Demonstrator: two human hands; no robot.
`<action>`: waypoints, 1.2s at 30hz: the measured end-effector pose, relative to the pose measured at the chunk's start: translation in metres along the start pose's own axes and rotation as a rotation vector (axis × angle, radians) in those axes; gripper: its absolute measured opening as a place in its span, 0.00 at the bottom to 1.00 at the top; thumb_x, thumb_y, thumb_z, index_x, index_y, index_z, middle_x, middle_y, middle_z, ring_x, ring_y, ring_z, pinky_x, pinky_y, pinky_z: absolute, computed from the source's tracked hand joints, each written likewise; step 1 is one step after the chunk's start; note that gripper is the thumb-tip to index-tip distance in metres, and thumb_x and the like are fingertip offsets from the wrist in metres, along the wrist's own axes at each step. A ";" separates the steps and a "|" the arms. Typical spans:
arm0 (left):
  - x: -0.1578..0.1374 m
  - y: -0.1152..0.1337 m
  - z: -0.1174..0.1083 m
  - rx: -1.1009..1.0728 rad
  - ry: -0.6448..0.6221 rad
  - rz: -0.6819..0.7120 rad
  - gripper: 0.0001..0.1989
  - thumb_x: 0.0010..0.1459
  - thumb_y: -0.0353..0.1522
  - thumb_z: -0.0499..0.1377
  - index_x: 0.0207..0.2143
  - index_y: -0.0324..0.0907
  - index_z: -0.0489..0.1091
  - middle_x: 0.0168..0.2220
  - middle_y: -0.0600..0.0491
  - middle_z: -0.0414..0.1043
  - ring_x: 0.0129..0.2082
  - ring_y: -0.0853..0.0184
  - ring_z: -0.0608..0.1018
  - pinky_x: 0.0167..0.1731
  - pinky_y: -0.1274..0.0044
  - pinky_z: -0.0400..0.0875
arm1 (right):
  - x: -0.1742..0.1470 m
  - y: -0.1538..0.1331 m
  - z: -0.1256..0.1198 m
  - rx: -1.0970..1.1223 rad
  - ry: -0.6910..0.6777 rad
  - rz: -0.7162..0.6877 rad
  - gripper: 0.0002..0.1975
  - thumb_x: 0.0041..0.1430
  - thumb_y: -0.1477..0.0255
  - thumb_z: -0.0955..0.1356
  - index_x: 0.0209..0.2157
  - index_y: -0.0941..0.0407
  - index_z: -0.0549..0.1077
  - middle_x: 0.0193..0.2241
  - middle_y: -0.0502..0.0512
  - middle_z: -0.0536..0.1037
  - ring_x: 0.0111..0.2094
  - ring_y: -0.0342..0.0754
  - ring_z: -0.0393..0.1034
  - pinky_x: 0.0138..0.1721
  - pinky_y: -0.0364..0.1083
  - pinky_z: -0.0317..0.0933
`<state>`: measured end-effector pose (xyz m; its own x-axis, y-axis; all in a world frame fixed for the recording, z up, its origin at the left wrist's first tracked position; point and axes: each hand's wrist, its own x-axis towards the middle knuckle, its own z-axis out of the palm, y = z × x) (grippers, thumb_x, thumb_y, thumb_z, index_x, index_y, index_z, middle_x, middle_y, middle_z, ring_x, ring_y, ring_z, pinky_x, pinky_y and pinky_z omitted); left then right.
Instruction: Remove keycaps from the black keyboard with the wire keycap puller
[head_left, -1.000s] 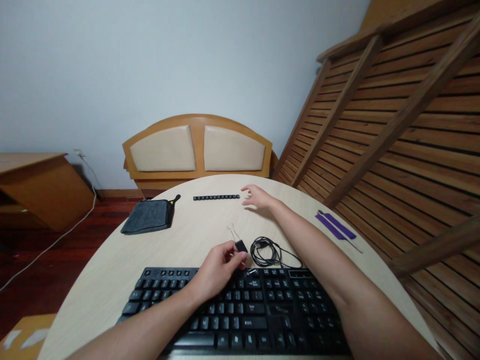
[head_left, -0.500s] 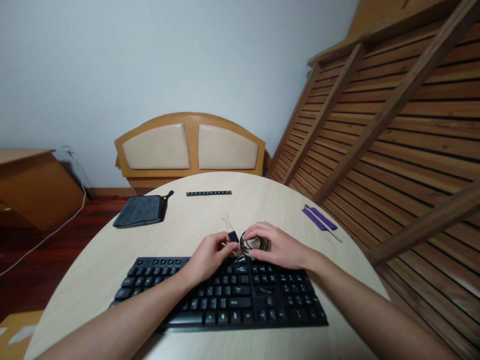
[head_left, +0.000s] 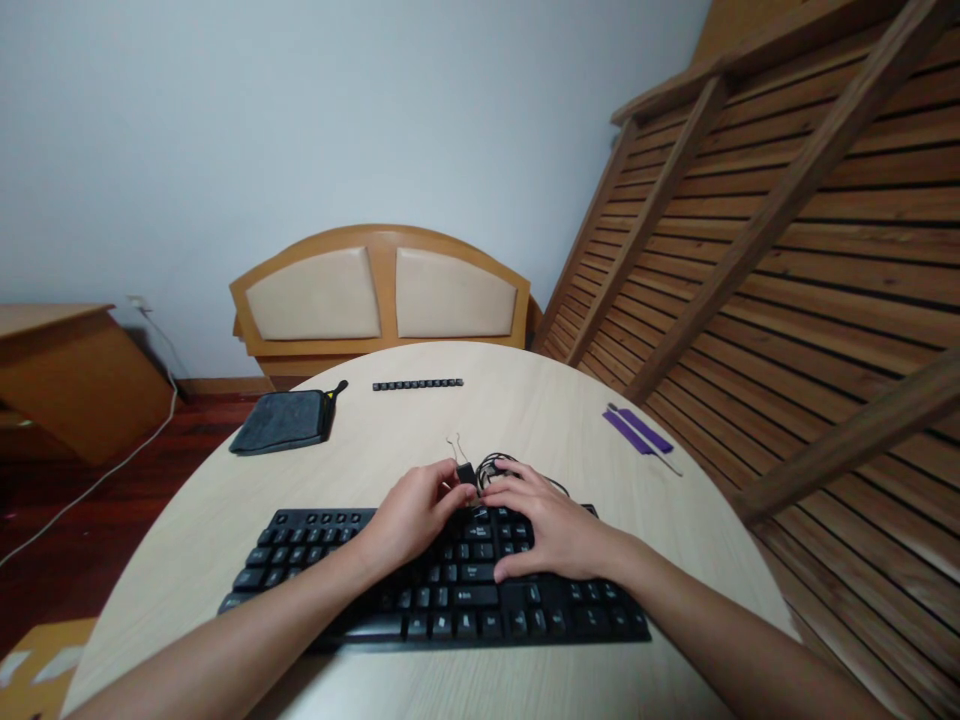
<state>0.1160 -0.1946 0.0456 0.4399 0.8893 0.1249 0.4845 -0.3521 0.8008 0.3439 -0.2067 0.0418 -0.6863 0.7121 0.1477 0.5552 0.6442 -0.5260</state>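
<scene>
Left hand (head_left: pixel 412 512) pinches the puller (head_left: pixel 466 474); right hand (head_left: pixel 553 525), loosely spread over the keyboard (head_left: pixel 457 595), seems empty; sweeping forward could snag the cable (head_left: pixel 489 459).

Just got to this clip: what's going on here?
A person's left hand pinches a black-handled wire tool above the back edge of a black keyboard. The right hand is spread open over the keyboard's right half, beside a coiled cable; whether it presses any keys is hard to tell. Farther back on the table, what look like small black keycaps lie in a neat row, with a dark pouch to the left and purple strips to the right.
</scene>
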 end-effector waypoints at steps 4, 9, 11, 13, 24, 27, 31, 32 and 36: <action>-0.007 0.011 -0.007 0.212 0.014 -0.028 0.10 0.62 0.37 0.53 0.32 0.41 0.67 0.29 0.51 0.75 0.28 0.63 0.75 0.27 0.76 0.61 | 0.002 -0.005 0.002 -0.003 0.005 -0.006 0.35 0.46 0.52 0.73 0.53 0.54 0.71 0.52 0.58 0.71 0.63 0.59 0.48 0.61 0.57 0.49; -0.009 0.011 -0.008 0.292 0.038 -0.015 0.07 0.61 0.35 0.54 0.33 0.42 0.67 0.27 0.50 0.74 0.26 0.63 0.74 0.25 0.75 0.57 | 0.007 -0.010 0.007 -0.002 0.056 -0.003 0.36 0.43 0.49 0.73 0.51 0.55 0.72 0.49 0.59 0.74 0.61 0.59 0.52 0.60 0.56 0.51; -0.008 0.007 -0.006 0.266 0.064 0.018 0.08 0.61 0.35 0.54 0.31 0.42 0.66 0.25 0.51 0.73 0.24 0.64 0.73 0.24 0.75 0.56 | 0.007 -0.011 0.008 -0.006 0.073 -0.002 0.35 0.44 0.48 0.73 0.50 0.55 0.73 0.49 0.58 0.74 0.61 0.58 0.52 0.60 0.56 0.51; -0.006 0.002 -0.004 0.211 0.059 0.051 0.10 0.62 0.36 0.54 0.29 0.41 0.66 0.24 0.53 0.72 0.24 0.65 0.72 0.25 0.76 0.57 | 0.007 -0.011 0.009 -0.012 0.084 0.006 0.34 0.45 0.49 0.73 0.49 0.55 0.73 0.48 0.58 0.75 0.61 0.57 0.53 0.60 0.55 0.52; 0.005 -0.013 0.002 -0.253 -0.043 0.029 0.13 0.62 0.38 0.53 0.30 0.39 0.69 0.28 0.53 0.72 0.30 0.66 0.73 0.33 0.75 0.66 | 0.002 -0.007 0.014 -0.062 0.101 0.116 0.38 0.44 0.48 0.72 0.54 0.52 0.70 0.55 0.62 0.68 0.59 0.57 0.58 0.58 0.57 0.55; 0.005 -0.015 0.003 -0.237 -0.051 0.023 0.13 0.61 0.38 0.55 0.29 0.39 0.69 0.26 0.54 0.71 0.28 0.67 0.70 0.31 0.76 0.64 | 0.001 -0.007 0.014 -0.060 0.101 0.116 0.37 0.44 0.48 0.72 0.54 0.53 0.71 0.55 0.63 0.68 0.58 0.57 0.60 0.58 0.57 0.55; 0.002 -0.013 0.003 -0.202 -0.051 0.053 0.12 0.60 0.38 0.57 0.28 0.39 0.68 0.25 0.56 0.68 0.27 0.69 0.68 0.28 0.78 0.61 | 0.002 -0.010 0.012 -0.052 0.121 0.096 0.35 0.46 0.49 0.72 0.52 0.54 0.72 0.54 0.63 0.69 0.57 0.57 0.61 0.58 0.57 0.55; 0.001 -0.013 0.003 -0.181 -0.056 0.063 0.12 0.60 0.38 0.57 0.29 0.39 0.69 0.25 0.56 0.68 0.27 0.70 0.67 0.28 0.78 0.61 | 0.002 -0.010 0.012 -0.052 0.124 0.087 0.32 0.48 0.50 0.71 0.51 0.55 0.72 0.52 0.62 0.70 0.57 0.56 0.61 0.60 0.57 0.53; -0.001 -0.012 0.003 -0.092 -0.041 0.078 0.12 0.60 0.38 0.57 0.28 0.40 0.68 0.24 0.57 0.68 0.25 0.70 0.66 0.26 0.78 0.59 | 0.003 -0.012 0.012 -0.057 0.156 0.068 0.20 0.58 0.58 0.68 0.48 0.54 0.73 0.47 0.58 0.75 0.56 0.52 0.63 0.63 0.58 0.46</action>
<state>0.1124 -0.1924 0.0343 0.5053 0.8468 0.1662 0.3771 -0.3899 0.8401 0.3292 -0.2156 0.0383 -0.5680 0.7861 0.2438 0.6264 0.6050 -0.4915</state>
